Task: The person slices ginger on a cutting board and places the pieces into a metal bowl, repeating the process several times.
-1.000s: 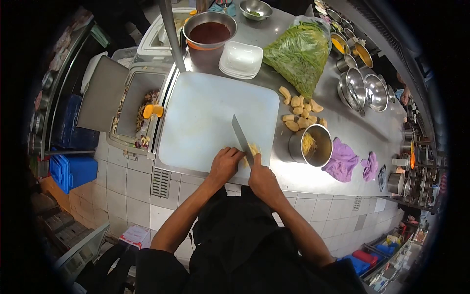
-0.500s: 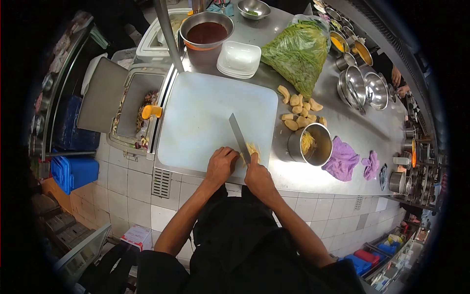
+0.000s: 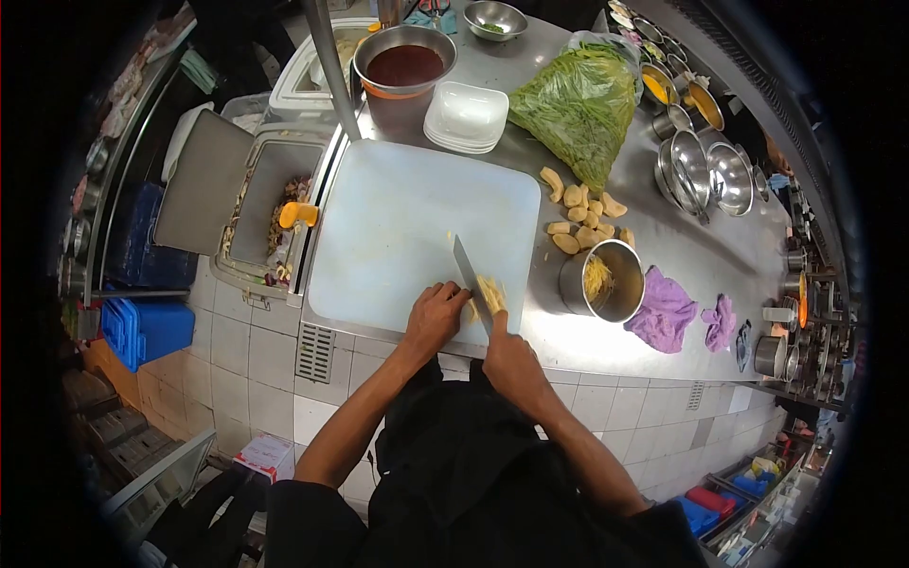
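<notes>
My right hand (image 3: 516, 364) grips the handle of a knife (image 3: 471, 273), its blade slanting away from me over the cutting board (image 3: 407, 218). To the left of the blade, my left hand (image 3: 437, 312) has its fingers curled down on the board, against a pale yellow piece of ginger that is mostly hidden. Thin ginger strips (image 3: 490, 291) lie in a small heap just right of the blade. More yellow strips (image 3: 597, 277) are inside a steel pot (image 3: 628, 284) on the counter. Several peeled ginger pieces (image 3: 579, 216) lie behind that pot.
Beyond the board stand a steel bowl of dark red liquid (image 3: 405, 66), stacked white dishes (image 3: 467, 115) and a bag of greens (image 3: 578, 109). An open bin with scraps (image 3: 270, 204) is at left. Purple cloths (image 3: 663, 308) and steel bowls (image 3: 684, 170) are at right.
The right hand and knife have shifted slightly right and toward me. More of the strips show beside the blade. My left hand stays nearly in place.
</notes>
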The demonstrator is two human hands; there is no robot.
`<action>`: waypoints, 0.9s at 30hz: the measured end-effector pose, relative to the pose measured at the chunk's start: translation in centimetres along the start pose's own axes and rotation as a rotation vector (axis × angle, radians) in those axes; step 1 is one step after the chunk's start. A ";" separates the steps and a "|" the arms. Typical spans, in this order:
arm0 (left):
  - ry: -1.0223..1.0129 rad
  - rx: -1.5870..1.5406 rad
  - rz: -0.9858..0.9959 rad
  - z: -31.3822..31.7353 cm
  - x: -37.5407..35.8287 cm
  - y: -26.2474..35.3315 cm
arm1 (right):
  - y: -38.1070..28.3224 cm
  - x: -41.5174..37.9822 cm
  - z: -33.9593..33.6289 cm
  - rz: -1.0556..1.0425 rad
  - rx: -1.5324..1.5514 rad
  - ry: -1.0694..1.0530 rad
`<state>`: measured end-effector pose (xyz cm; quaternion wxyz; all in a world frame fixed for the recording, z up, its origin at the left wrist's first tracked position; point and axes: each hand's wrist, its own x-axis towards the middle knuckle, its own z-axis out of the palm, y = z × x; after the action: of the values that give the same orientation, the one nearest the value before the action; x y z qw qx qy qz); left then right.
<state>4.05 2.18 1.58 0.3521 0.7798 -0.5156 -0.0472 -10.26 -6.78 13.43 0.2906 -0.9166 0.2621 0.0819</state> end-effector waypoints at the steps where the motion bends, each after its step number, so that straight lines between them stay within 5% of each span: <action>1: 0.003 -0.004 0.001 0.1 -0.1 0.0 | 0.2 -0.2 0.3 0.001 -0.002 -0.002; 10: -0.021 -0.021 0.000 0.0 -0.1 -0.2 | 1.2 3.5 2.8 -0.009 0.047 0.112; 16: 0.000 -0.014 0.006 -0.3 -0.2 -0.2 | 0.9 0.4 1.4 0.090 0.045 -0.069; 18: -0.004 -0.021 0.007 -0.3 -0.4 -0.1 | 2.6 1.8 4.9 -0.071 -0.034 0.073; 22: -0.032 -0.016 0.001 -0.2 -0.6 -0.2 | 1.7 3.5 4.3 0.019 0.080 0.149; 27: 0.016 -0.024 -0.002 -0.1 -0.1 -0.2 | 0.1 1.6 0.1 0.079 0.063 -0.028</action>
<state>4.21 2.33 1.54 0.3655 0.7762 -0.5115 -0.0476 -8.93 -7.45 12.77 0.3197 -0.8946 0.2963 0.0980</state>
